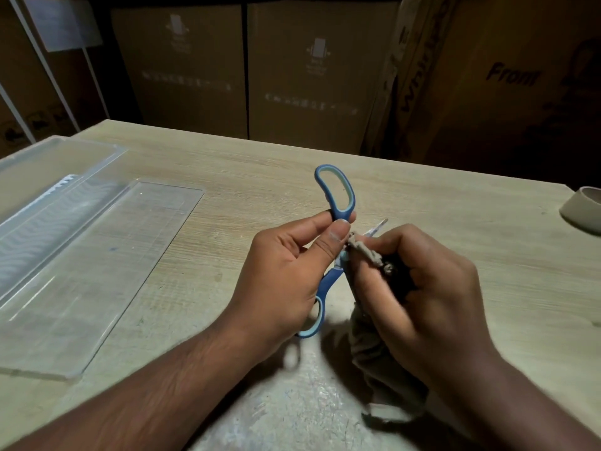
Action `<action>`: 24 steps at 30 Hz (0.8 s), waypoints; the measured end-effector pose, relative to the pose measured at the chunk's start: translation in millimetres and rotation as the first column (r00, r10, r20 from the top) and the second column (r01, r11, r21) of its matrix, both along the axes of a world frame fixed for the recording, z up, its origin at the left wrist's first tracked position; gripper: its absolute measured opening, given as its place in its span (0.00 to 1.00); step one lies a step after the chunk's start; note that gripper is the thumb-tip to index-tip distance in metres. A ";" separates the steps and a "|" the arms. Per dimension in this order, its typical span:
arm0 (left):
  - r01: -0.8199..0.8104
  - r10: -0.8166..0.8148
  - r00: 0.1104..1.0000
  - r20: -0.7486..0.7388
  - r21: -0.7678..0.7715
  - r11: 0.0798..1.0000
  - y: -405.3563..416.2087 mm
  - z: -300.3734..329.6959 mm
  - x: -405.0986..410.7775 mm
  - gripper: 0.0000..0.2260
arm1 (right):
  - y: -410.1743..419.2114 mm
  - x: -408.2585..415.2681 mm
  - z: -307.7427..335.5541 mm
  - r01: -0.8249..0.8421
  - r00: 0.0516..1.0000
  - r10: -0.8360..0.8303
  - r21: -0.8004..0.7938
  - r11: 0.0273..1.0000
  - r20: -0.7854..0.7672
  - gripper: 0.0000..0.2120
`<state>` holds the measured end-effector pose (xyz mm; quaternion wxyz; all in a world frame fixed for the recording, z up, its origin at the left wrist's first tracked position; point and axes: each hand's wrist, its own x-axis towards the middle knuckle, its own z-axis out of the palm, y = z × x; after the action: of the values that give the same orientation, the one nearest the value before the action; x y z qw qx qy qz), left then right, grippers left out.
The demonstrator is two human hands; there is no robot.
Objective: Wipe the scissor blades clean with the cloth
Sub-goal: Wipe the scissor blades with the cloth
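My left hand grips blue-handled scissors near the pivot, thumb and fingers pinching the base of the upper handle loop. The scissors stand spread, one loop pointing up and away, the other showing below my palm. My right hand holds a dark, brownish cloth bunched around the blades. Only a short silver blade tip pokes out above the right fingers. The rest of the cloth hangs down from my right hand toward the table.
A light wooden table carries a clear plastic box and its flat lid at the left. A beige bowl-like rim sits at the right edge. Cardboard boxes stand behind the table.
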<state>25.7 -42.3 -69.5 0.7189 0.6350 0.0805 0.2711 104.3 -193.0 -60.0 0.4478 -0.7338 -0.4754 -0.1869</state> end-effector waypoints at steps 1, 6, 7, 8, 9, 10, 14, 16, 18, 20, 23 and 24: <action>-0.005 0.005 1.000 0.001 -0.015 1.000 0.5 0.5 0.2 0.14 | 1.6 -2.0 -0.6 -0.012 1.000 0.012 -0.005 1.000 0.001 0.01; -0.020 0.020 0.999 -0.040 0.016 1.000 0.8 -1.9 0.8 0.15 | 0.5 8.1 -3.3 0.028 0.992 -0.029 -0.010 1.000 -0.124 0.04; -0.015 0.016 0.999 -0.045 0.027 1.000 0.0 -2.2 0.9 0.15 | -0.8 9.6 -2.5 0.045 0.991 -0.045 0.003 0.999 -0.124 0.05; -0.012 0.013 0.999 -0.046 0.033 0.999 -1.0 -2.2 1.0 0.15 | -1.5 8.9 -1.4 0.052 0.992 -0.051 0.011 0.999 -0.112 0.04; -0.010 0.012 0.999 -0.045 0.032 0.999 -1.4 -1.6 1.2 0.16 | -1.1 6.3 -0.5 0.044 0.994 -0.042 0.017 0.999 -0.097 0.04; -0.011 0.012 0.999 -0.041 0.026 1.000 -1.0 -0.8 1.5 0.16 | -0.1 2.7 -0.1 0.020 0.996 -0.018 0.020 1.000 -0.089 0.04; -0.026 0.026 0.999 -0.042 0.007 1.000 1.8 -0.4 2.1 0.15 | 3.0 1.0 -1.2 -0.012 0.999 0.011 -0.025 1.000 -0.041 0.02; -0.023 0.025 0.998 -0.055 0.025 0.999 0.9 -1.8 0.7 0.16 | 0.2 8.6 -1.7 0.042 0.995 -0.043 -0.017 0.999 -0.088 0.04; -0.010 0.013 0.998 -0.059 0.041 0.999 -1.2 -2.6 0.8 0.17 | -3.0 11.8 -1.9 0.060 0.990 -0.060 0.002 0.998 -0.127 0.04; -0.007 0.008 0.999 -0.048 0.022 1.000 -1.4 -1.5 1.9 0.17 | -1.5 5.5 -1.7 0.028 0.994 -0.026 0.011 1.000 -0.106 0.04; -0.016 0.015 0.999 -0.044 -0.005 1.000 1.8 0.5 2.1 0.17 | 3.0 -2.9 -3.0 -0.034 0.998 0.033 -0.022 0.999 -0.062 0.03; -0.013 0.012 0.999 -0.049 -0.003 1.000 2.7 0.0 1.4 0.16 | 3.4 -1.1 -3.0 -0.027 0.998 0.025 -0.027 0.999 -0.063 0.03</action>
<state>27.0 -39.6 -69.5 0.7161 0.6397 0.1025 0.2599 103.2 -189.6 -63.0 0.4545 -0.7393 -0.4732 -0.1512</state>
